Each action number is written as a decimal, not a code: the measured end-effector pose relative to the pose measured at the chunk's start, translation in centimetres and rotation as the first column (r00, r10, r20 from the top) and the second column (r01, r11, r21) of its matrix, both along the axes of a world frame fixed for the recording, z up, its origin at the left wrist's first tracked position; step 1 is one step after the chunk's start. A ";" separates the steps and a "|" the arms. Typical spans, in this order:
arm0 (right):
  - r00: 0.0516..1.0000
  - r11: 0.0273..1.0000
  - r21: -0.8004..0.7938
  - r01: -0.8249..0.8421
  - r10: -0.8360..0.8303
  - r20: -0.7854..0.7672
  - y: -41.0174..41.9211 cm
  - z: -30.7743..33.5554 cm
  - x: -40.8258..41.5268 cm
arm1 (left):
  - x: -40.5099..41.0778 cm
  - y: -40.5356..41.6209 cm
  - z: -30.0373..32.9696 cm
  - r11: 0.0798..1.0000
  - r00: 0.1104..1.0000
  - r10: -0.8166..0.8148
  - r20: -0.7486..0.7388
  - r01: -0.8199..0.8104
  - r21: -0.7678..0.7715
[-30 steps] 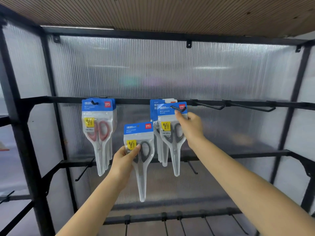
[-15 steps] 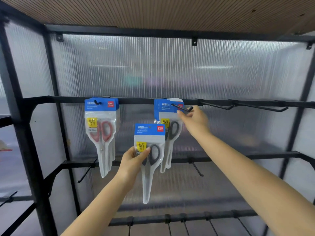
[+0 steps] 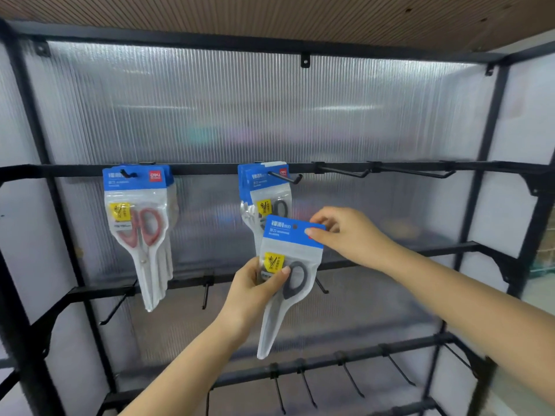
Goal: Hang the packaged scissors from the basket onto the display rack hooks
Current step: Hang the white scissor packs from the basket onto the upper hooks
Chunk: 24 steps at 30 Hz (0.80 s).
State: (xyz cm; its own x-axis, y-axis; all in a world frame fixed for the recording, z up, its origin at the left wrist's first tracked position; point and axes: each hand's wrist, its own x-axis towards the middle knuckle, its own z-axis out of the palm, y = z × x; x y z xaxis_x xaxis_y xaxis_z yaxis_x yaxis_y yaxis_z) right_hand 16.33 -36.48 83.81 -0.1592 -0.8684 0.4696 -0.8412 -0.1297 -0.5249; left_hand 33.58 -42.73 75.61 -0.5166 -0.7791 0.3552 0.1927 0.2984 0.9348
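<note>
Head view: a packaged pair of grey-handled scissors (image 3: 288, 274) is held in front of the display rack (image 3: 492, 169), below its top rail. The pack's middle is gripped by the left hand (image 3: 255, 288), thumb pressed over the yellow label. The blue header card's right corner is pinched by the right hand (image 3: 345, 232). Grey-handled packs (image 3: 265, 193) are hung on the middle hook (image 3: 286, 177) just above; red-handled packs (image 3: 139, 223) are hung further left.

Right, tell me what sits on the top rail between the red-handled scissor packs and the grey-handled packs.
Nothing hangs there: in the head view, the top rail runs bare between the red-handled packs and the grey-handled packs.
</note>
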 end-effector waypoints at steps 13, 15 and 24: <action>0.992 0.953 -0.280 -0.119 0.122 -0.007 2.8 4.2 1.6 | -0.7 1.4 0.6 0.996 0.993 -0.060 -0.102 0.066 0.062; 0.992 0.945 -0.308 -0.109 0.124 0.031 2.7 4.7 1.4 | -0.8 1.6 1.1 0.996 0.990 -0.062 -0.123 0.068 0.049; 0.989 0.936 -0.352 -0.004 0.054 0.135 1.5 6.1 1.2 | -1.2 1.9 3.1 0.999 0.982 -0.019 -0.189 0.027 0.041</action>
